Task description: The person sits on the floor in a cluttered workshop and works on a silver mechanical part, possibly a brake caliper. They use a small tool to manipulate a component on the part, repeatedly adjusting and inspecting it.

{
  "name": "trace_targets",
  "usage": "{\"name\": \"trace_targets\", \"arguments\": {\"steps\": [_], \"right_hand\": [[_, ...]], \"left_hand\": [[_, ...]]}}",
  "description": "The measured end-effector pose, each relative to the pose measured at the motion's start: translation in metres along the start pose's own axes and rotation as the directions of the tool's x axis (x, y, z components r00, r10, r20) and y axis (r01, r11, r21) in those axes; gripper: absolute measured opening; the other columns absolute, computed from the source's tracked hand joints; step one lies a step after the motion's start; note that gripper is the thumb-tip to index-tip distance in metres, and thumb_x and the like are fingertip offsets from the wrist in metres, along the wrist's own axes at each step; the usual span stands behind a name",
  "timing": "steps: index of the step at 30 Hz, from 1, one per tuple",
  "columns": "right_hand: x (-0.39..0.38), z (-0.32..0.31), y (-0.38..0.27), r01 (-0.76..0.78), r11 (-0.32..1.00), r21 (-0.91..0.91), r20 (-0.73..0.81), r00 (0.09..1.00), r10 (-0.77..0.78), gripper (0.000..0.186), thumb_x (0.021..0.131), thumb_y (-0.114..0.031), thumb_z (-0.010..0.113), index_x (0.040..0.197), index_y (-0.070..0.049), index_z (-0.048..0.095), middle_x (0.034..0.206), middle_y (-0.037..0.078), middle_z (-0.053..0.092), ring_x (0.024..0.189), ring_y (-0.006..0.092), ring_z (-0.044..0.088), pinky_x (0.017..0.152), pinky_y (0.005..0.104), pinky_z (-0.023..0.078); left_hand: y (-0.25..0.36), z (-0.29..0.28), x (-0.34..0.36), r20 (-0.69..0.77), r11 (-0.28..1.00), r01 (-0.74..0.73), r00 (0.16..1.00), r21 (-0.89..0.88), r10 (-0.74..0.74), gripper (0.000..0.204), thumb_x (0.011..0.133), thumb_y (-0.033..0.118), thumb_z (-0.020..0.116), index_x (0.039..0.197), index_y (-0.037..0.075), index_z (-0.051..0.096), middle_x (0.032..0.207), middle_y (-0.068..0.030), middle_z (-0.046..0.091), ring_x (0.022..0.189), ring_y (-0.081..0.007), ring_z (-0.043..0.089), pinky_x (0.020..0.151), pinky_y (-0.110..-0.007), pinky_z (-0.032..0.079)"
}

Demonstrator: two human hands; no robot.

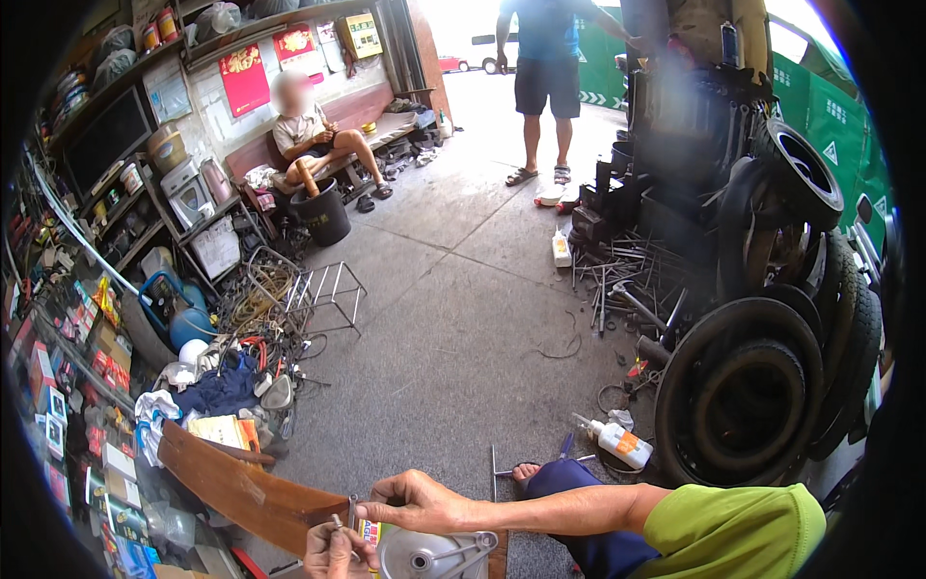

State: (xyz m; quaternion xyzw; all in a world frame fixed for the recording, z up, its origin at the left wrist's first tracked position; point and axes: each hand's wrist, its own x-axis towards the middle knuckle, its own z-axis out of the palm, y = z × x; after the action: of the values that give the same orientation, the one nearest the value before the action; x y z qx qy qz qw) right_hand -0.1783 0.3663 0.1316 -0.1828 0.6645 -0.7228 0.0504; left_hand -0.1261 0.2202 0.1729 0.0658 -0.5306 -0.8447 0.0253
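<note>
Low in the view, my left hand [338,552] pinches a small metal pin [336,521] between thumb and fingers. My right hand [417,500] reaches across from the right with its fingertips closed on a thin metal piece [354,506], just above the left hand. Below the right hand lies a round silver brake plate [400,552] with a hub hole and a lever arm. A printed yellow and red package [369,531] shows partly behind it. A curved brown wooden board [241,482] stretches left from my hands. The exact kind of both small parts is hard to make out.
Tyres and wheel rims [738,391] lean at the right, near a white squeeze bottle [625,446]. Loose tools [627,275] lie beyond. A metal stool frame [328,294] stands left. One person [313,135] sits on a bench; another [547,68] stands ahead.
</note>
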Motion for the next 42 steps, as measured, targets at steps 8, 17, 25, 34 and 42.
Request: {"name": "trace_targets", "arguments": {"steps": [8, 17, 25, 34, 42], "right_hand": [[-0.003, 0.002, -0.015, 0.015, 0.999, 0.049, 0.000, 1.000, -0.015, 0.051, 0.092, -0.044, 0.063, 0.066, 0.000, 0.059, 0.055, 0.002, 0.052, 0.055, 0.0063, 0.043, 0.047, 0.0304, 0.036], [0.004, -0.007, 0.002, -0.107, 0.986, -0.126, 0.038, 0.993, 0.113, 0.049, 0.093, -0.043, 0.062, 0.072, 0.002, 0.062, 0.054, -0.001, 0.047, 0.056, 0.0061, 0.040, 0.047, 0.0310, 0.033], [-0.003, -0.003, -0.014, -0.016, 0.990, -0.143, 0.047, 0.999, 0.022, 0.051, 0.092, -0.044, 0.062, 0.071, 0.002, 0.062, 0.054, 0.000, 0.045, 0.055, 0.0065, 0.038, 0.045, 0.0319, 0.031], [-0.001, 0.000, 0.005, -0.051, 0.996, -0.078, -0.034, 0.998, 0.049, 0.048, 0.091, -0.038, 0.065, 0.068, 0.003, 0.058, 0.054, 0.002, 0.051, 0.052, 0.0118, 0.044, 0.048, 0.0366, 0.038], [0.013, -0.013, 0.011, -0.305, 0.630, 0.714, -0.129, 0.827, 0.547, 0.039, 0.088, -0.002, 0.053, 0.122, 0.013, 0.047, 0.118, 0.019, 0.055, 0.114, 0.0268, 0.056, 0.097, 0.0357, 0.049]], "left_hand": [[-0.009, 0.001, 0.003, 0.002, 0.970, 0.040, 0.999, 0.242, -0.042, 0.009, 0.094, 0.013, 0.060, 0.097, 0.004, 0.063, 0.072, -0.0006, 0.061, 0.056, -0.0062, 0.052, 0.048, -0.019, 0.040], [0.001, 0.003, 0.003, -0.102, 0.999, 0.040, 0.994, 0.013, -0.038, 0.012, 0.095, 0.014, 0.059, 0.102, 0.004, 0.061, 0.071, 0.0010, 0.059, 0.055, -0.0046, 0.051, 0.047, -0.017, 0.042], [-0.011, -0.001, 0.003, 0.029, 0.982, 0.016, 0.999, 0.189, -0.022, 0.006, 0.094, 0.010, 0.060, 0.097, 0.005, 0.062, 0.072, 0.0006, 0.061, 0.054, -0.0034, 0.049, 0.048, -0.016, 0.039], [0.001, -0.002, 0.004, -0.061, 0.998, 0.054, 0.997, 0.026, -0.053, 0.008, 0.096, 0.012, 0.057, 0.100, 0.006, 0.060, 0.071, -0.0015, 0.059, 0.055, -0.0060, 0.050, 0.049, -0.018, 0.043], [-0.009, -0.006, 0.008, -0.044, 0.990, 0.087, 0.996, 0.110, -0.082, 0.010, 0.094, 0.010, 0.059, 0.102, 0.004, 0.060, 0.077, -0.0065, 0.066, 0.057, -0.0109, 0.058, 0.048, -0.023, 0.046]]}}
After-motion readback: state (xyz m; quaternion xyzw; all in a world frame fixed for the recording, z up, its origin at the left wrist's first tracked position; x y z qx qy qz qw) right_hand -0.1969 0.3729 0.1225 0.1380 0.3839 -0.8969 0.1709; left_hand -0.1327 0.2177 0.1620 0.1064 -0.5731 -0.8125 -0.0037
